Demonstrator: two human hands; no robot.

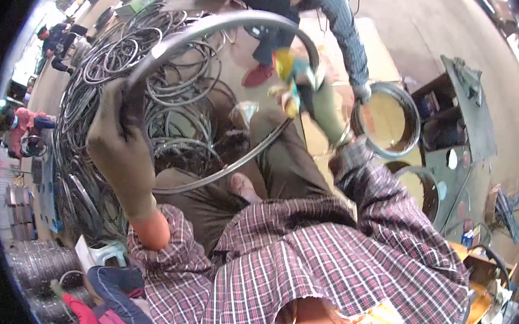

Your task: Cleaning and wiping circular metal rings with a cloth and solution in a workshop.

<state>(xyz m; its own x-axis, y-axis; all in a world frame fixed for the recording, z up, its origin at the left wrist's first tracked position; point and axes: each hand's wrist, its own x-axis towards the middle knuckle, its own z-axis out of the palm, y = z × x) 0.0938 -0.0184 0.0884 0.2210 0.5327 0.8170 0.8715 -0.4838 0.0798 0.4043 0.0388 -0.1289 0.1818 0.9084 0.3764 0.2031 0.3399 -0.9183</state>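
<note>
A large thin grey hoop (228, 173), like a bare wheel rim, is held up tilted in front of me above my knees. My left hand (121, 133), in a grey-brown glove, is closed round its left side. At its right side is my right hand (327, 109), in a greenish glove and smeared by motion. Its fingers are closed on a crumpled rag (288, 70) of yellow, teal and white, which lies against the hoop. How far the rag wraps round it is hidden.
A big tangled heap of similar hoops (114, 65) fills the left. A co-worker's gloved hand (362, 93) touches stacked hoops (413, 128) at the right, on cardboard. Beyond stands a grey-green bench (484, 128). More hoops (44, 267) are stacked at lower left, near another person's legs (118, 288).
</note>
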